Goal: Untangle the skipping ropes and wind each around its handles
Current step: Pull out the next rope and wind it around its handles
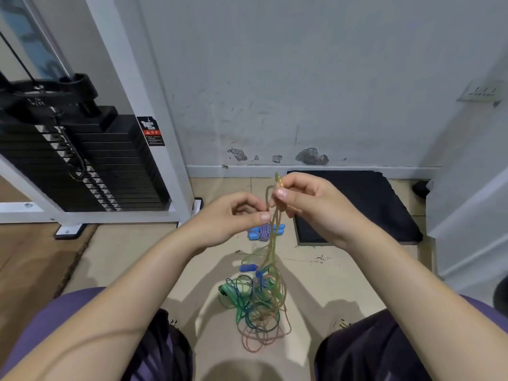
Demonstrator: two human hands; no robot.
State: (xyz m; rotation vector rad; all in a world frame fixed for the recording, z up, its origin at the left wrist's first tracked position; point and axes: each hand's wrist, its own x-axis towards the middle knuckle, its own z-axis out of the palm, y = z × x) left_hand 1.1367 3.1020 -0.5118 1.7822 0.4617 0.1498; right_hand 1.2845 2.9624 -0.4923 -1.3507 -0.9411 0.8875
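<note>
Between my knees, on the tiled floor (343,284), lies the tangle of skipping ropes (257,303): thin green, blue and orange cords looped through one another, with two blue handles (248,268) and a green handle (226,289) showing in the heap. From it a bunch of yellowish-green strands (272,243) rises to my hands. My right hand (308,204) pinches the top of the bunch between thumb and forefinger, a small loop sticking out above the grip. My left hand (231,215) sits just beside it, thumb and fingers curled and pinching strands slightly lower. Farther off on the floor, partly behind the hands, rests a wound rope with blue handles (264,232), its white-and-purple cord wrapped around them. A black mat (379,204) lies by the scuffed wall (302,78), and a weight stack (90,166) stands at left.
</note>
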